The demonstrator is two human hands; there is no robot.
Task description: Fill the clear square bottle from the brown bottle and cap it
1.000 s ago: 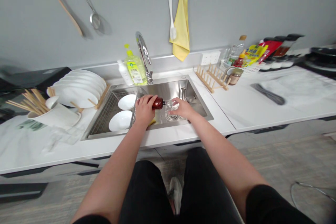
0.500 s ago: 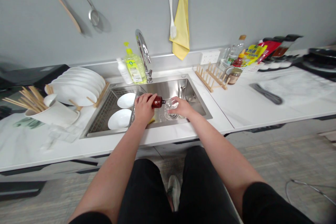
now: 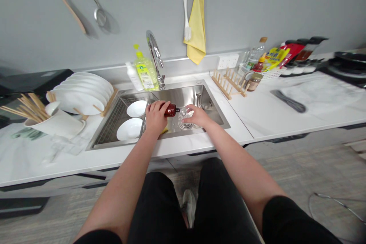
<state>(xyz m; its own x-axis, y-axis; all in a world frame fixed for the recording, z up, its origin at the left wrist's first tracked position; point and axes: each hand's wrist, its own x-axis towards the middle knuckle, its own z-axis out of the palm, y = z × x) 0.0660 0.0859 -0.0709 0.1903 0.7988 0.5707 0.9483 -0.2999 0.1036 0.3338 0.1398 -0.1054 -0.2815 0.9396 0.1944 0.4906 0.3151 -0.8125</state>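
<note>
A: What color is the little bottle (image 3: pixel 170 110)?
B: Dark red-brown, with a black top
A: And the towel (image 3: pixel 196 23)?
B: Yellow, like a banana
A: What about the soap bottle (image 3: pixel 146 74)?
B: Bright yellow-green
A: Does the counter (image 3: pixel 240 122) have a pattern?
B: Yes, white with soft gray lines

Kitchen wall and counter, seen from above
A plain grey wall (image 3: pixel 120 4) rises behind a white marble-look counter (image 3: pixel 243 122), with a white power socket (image 3: pixel 228 61) just above the counter's back edge. Below its front edge lies a grey-beige floor (image 3: pixel 300 167), a thin cable (image 3: pixel 331 198) curving across it at the right.
</note>
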